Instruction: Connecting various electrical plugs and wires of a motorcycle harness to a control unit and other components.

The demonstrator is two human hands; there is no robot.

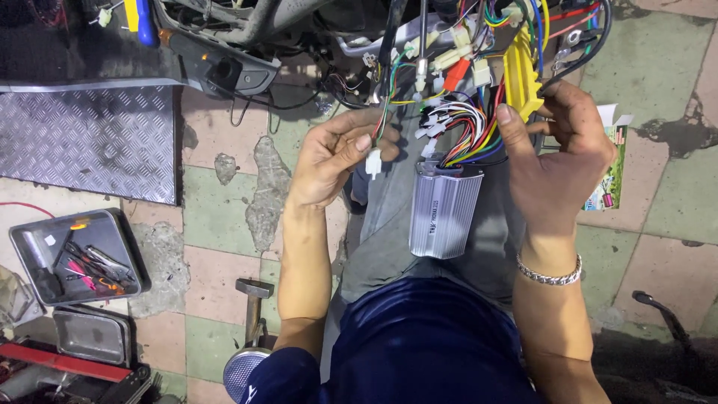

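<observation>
On your lap, at centre, lies the ribbed silver controller box (443, 213); it looks rigid, metal and fairly heavy, best gripped across its flat sides, never hung by its leads. At 12 o'clock from it, the coloured wire bundle (467, 131) is limp and easily strained. Your left hand (333, 161) pinches a small white connector (373, 161) between closed fingers; your right hand (557, 153) clasps wires beside the yellow harness (521, 75).

Dark blue short-sleeved shirt (419, 344), grey trousers (389, 224), seemingly silver chain bracelet (550, 275)
</observation>
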